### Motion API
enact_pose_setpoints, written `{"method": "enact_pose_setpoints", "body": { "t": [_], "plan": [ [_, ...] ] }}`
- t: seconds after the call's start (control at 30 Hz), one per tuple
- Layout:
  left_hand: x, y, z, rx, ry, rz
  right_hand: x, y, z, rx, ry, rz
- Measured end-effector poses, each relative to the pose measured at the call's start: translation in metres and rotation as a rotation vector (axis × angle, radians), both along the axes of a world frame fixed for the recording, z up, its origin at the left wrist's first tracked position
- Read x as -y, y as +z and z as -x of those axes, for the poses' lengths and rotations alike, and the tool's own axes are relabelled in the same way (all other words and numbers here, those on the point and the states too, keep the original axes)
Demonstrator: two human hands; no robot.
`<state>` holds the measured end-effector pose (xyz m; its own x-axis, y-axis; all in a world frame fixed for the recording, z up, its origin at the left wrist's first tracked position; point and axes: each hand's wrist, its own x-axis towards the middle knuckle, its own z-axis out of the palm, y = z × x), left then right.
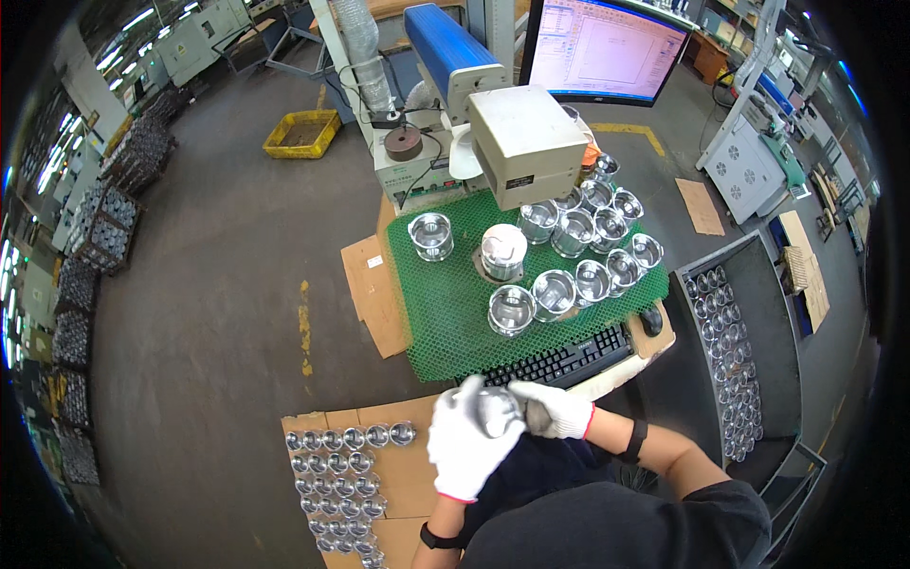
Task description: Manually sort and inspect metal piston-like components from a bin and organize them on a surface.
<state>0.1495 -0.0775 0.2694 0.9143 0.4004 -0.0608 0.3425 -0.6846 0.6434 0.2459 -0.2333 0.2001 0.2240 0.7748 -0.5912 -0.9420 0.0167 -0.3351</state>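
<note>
In front of the keyboard, my left hand (466,444), in a white knit glove, is closed round a shiny metal engine piston (498,413). Its fingers are a little blurred. My right hand (561,408), gloved alike, is closed at the piston's right side; a dark grey patch (537,417) shows there, and I cannot tell if it is a cloth or a soiled glove. On the green mat (431,322) another piston (502,248) stands crown up on a small base under the boxy beige machine head (531,142). Several pistons (554,292) stand to its right, and a single piston (431,235) to its left.
Rows of pistons (353,462) lie on cardboard (408,488) at lower left. A grey bin (773,379) at right holds many more. A black keyboard (559,362) and mouse (651,321) border the mat. Behind stand a monitor (607,47) and a yellow crate (303,135).
</note>
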Motion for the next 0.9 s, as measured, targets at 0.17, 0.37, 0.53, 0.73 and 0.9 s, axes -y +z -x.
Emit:
{"method": "enact_pose_setpoints", "body": {
  "t": [0.17, 0.37, 0.53, 0.73, 0.9],
  "plan": [
    [0.001, -0.041, -0.008, 0.442, 0.175, 0.907, 0.000, 0.014, -0.004, -0.234, -0.193, -0.158],
    [-0.039, -0.045, 0.006, 0.537, 0.404, 1.364, 0.007, 0.041, -0.022, -0.111, -0.178, -0.025],
    [-0.057, -0.075, 0.041, 0.405, 0.509, 1.369, -0.010, 0.021, -0.026, 0.275, 0.091, 0.225],
    [-0.059, -0.113, 0.097, 0.399, 0.735, 1.392, -0.082, 0.016, -0.047, 1.675, 0.923, 0.429],
    [-0.050, -0.129, 0.118, 0.415, 0.890, 1.369, -0.155, -0.018, -0.107, 2.374, 0.676, 0.404]
  ]
}}
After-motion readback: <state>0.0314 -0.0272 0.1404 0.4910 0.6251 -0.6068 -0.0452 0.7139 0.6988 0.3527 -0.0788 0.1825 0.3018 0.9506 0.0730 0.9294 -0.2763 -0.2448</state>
